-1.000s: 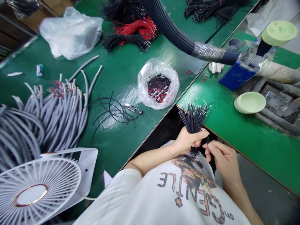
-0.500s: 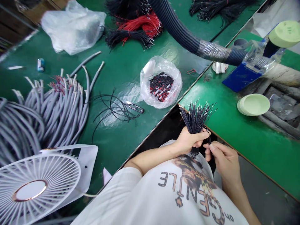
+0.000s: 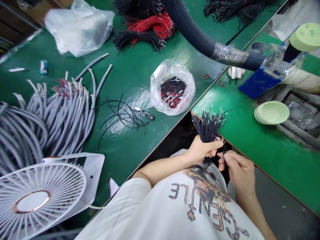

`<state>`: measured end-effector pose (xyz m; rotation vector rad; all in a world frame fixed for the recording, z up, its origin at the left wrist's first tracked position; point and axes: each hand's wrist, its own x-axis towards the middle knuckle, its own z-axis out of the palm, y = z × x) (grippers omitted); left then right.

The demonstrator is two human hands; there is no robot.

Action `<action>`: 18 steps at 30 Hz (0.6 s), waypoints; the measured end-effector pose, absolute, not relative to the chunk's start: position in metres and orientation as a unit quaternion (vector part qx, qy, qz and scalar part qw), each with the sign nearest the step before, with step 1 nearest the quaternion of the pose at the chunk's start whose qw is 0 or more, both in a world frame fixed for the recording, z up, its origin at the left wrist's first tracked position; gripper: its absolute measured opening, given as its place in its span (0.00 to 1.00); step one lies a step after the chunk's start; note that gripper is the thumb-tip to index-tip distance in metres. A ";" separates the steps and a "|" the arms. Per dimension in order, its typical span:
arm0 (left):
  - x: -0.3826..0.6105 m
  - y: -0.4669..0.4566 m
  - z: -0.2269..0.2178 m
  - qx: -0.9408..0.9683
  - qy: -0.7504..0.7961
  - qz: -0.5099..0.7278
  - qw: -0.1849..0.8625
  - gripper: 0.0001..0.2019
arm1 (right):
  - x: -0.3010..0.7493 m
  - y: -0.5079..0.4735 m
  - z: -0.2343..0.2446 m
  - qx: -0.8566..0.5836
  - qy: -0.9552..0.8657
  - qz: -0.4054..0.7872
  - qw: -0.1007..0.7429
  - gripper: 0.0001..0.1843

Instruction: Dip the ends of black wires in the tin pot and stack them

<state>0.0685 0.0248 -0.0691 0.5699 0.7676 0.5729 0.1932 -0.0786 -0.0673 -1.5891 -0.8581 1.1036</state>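
My left hand (image 3: 202, 150) is wrapped round a bundle of short black wires (image 3: 208, 124) that fans out upward, held over the gap between two green tables. My right hand (image 3: 236, 167) sits just to its right, thumb and fingers pinched on a single black wire (image 3: 223, 145) at the bundle's edge. Both hands hover above my lap, in front of a white printed shirt.
On the left green table (image 3: 130, 73) lie a clear bag of small red and black parts (image 3: 172, 88), loose black wires (image 3: 120, 116), a small snipper (image 3: 143, 114), grey cables (image 3: 55, 116) and a white fan (image 3: 40, 196). A dark corrugated hose (image 3: 200, 36) crosses above. Pale green lids (image 3: 272, 112) rest on the right table.
The view has shifted slightly. My right hand's pinch has crept a little closer to the bundle; my left hand holds the bundle as before.
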 end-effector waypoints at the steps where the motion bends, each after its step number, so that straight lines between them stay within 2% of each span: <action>1: 0.069 0.025 -0.069 0.271 0.365 0.270 0.849 0.23 | 0.193 -0.078 -0.067 -0.653 -0.354 0.456 0.490 0.14; 18: 0.069 0.023 -0.069 0.277 0.368 0.255 0.850 0.23 | 0.197 -0.076 -0.072 -0.642 -0.323 0.494 0.488 0.17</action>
